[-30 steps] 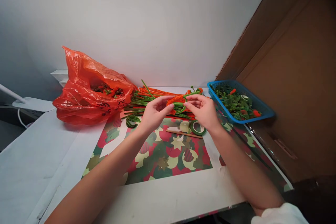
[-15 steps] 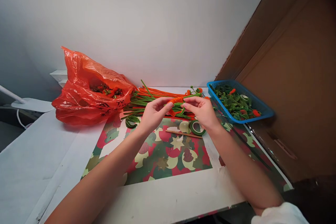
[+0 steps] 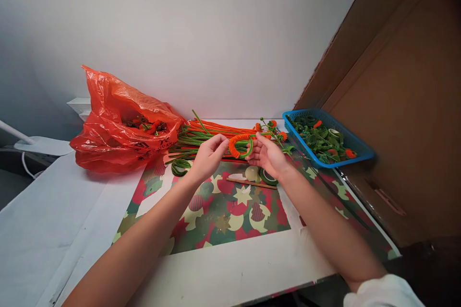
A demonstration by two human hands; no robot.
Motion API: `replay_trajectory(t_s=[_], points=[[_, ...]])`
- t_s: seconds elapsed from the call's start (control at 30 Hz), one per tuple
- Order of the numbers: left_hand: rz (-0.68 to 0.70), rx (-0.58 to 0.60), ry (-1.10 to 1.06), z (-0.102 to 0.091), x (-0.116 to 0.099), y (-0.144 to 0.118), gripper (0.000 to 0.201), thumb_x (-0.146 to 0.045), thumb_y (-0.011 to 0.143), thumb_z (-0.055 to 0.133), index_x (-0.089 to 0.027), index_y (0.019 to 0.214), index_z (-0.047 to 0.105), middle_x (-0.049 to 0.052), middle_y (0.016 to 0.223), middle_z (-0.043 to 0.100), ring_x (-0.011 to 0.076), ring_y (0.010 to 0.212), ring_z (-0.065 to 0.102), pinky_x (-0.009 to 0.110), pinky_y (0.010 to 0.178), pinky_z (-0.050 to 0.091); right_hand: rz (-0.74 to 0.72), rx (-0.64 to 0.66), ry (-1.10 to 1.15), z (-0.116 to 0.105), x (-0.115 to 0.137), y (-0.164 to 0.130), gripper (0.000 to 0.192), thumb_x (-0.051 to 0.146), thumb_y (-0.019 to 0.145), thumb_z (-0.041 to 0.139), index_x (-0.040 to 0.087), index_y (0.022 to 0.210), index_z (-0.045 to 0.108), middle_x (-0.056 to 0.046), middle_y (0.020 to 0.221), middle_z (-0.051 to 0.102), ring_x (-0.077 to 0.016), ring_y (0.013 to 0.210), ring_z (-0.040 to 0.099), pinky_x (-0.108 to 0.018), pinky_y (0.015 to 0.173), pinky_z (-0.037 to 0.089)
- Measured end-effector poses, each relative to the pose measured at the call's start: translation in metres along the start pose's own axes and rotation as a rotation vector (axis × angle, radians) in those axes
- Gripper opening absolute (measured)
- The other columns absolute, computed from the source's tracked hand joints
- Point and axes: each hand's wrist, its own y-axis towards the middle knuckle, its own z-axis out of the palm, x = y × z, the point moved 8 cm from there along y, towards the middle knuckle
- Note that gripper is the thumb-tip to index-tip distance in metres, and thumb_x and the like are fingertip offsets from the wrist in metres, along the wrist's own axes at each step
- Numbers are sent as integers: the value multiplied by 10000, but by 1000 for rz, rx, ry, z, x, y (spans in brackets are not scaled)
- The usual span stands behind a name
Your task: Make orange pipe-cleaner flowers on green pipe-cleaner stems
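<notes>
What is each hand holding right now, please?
Left hand: closed on one end of the bent orange pipe cleaner.
Right hand: holding its other end, fingers curled.

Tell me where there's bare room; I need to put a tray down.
Free: the patterned paper and white board between the forearms, and the white cloth below the red bag. Crowded: the far strip from bag past the pipe cleaners to the blue basket.

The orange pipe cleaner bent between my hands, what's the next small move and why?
Probably draw the two ends closer. The orange pipe cleaner arches in an open curve, pinched by the left hand at one end and the right hand at the other, so the loop is not closed.
</notes>
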Motion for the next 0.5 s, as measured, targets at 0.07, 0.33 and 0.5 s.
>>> replay_trajectory(t_s=[0.07, 0.33, 0.5], points=[[-9, 40, 5, 3, 1, -1, 236, -374, 816, 548, -185, 675, 552, -21, 630, 539, 135, 597, 489, 245, 592, 402, -17, -41, 3, -2, -5, 4, 501, 684, 713, 632, 191, 668, 556, -14, 540, 619, -148, 474, 594, -266, 474, 507], [-29, -106, -53, -15, 8, 6, 180, -289, 705, 512, -190, 557, 485, -27, 552, 508, 119, 550, 480, 231, 560, 401, -214, -209, -33, -19, 8, 7, 542, 672, 619, 728, 189, 536, 496, 59, 460, 426, -70, 423, 413, -224, 452, 391], [-9, -222, -120, -37, 5, 11, 140, -274, 659, 488, -193, 546, 473, -26, 550, 500, 109, 542, 475, 222, 549, 393, -318, -259, -47, -32, 29, 6, 561, 705, 640, 695, 193, 530, 494, 50, 475, 416, -73, 431, 402, -224, 433, 361]])
